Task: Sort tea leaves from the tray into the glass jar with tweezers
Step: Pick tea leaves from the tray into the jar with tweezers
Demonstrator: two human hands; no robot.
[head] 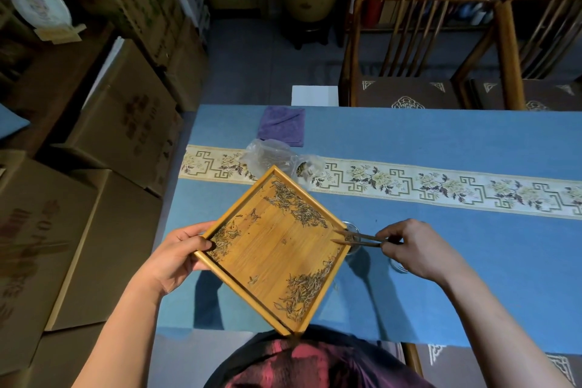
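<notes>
A square bamboo tray (271, 249) is lifted off the blue table, turned corner-on like a diamond. My left hand (179, 257) grips its left corner. Tea leaves (299, 206) lie in clusters along the upper right rim, at the left corner and near the lower right rim. My right hand (415, 250) pinches wooden tweezers (359, 238) whose tips reach the tray's right corner. Just under that corner the rim of a glass jar (354, 228) shows, mostly hidden by the tray and tweezers.
A clear plastic bag of tea (267, 156) and a folded purple cloth (282, 126) lie beyond the tray on the patterned runner. Another small glass piece (397, 265) sits under my right hand. Wooden chairs stand behind the table, cardboard boxes to the left.
</notes>
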